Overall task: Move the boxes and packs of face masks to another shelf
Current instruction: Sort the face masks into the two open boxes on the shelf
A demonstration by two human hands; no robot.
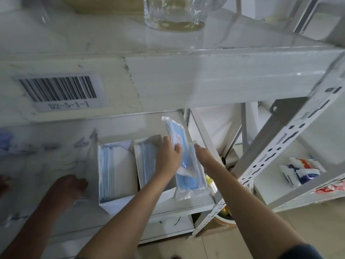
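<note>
Hands [169, 156] gripping crinkly clear mask pack [183, 156]

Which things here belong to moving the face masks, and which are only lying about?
Belong to the job:
- plastic pack of blue masks, held between left hand and right hand
- two open white boxes of masks
- lower shelf

Only lying about:
- glass jug on the upper shelf
- barcode label
- small packets on the neighbouring rack
</note>
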